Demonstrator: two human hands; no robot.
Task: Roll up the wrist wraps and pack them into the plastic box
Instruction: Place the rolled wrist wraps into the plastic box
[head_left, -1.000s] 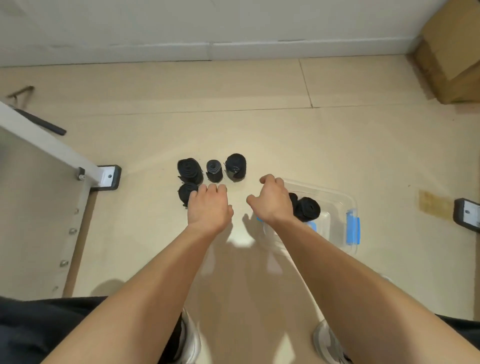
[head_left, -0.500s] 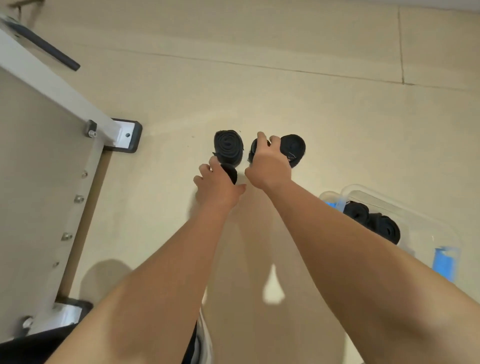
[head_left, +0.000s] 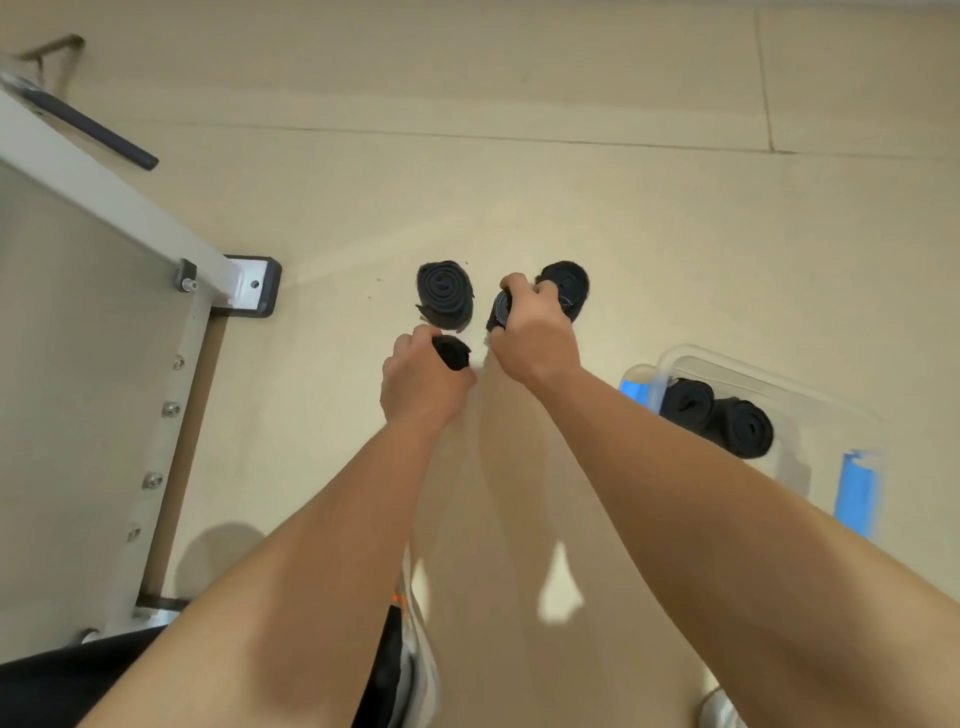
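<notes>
Your left hand (head_left: 423, 379) has its fingers curled round a small roll (head_left: 452, 353), thumb side toward the right. Your right hand (head_left: 537, 332) grips a second roll (head_left: 498, 310), with the fingers wrapped over its top. A third roll (head_left: 571, 283) sits just past those knuckles, and you cannot tell whether the fingers touch it. A fourth roll (head_left: 444, 293) stands alone on the floor (head_left: 675, 234), just beyond your left hand and just left of your right, with a narrow gap on each side.

The plastic box (head_left: 810, 410) lies to the near right, well apart from both hands. Two packed rolls (head_left: 745, 428) lie touching each other against its left wall, and a blue latch (head_left: 857, 488) marks its near edge. A wide stretch of floor runs beyond the rolls. On the left, the foot plate (head_left: 254, 286) of a metal frame (head_left: 104, 192) juts toward the fourth roll but stays well apart from it.
</notes>
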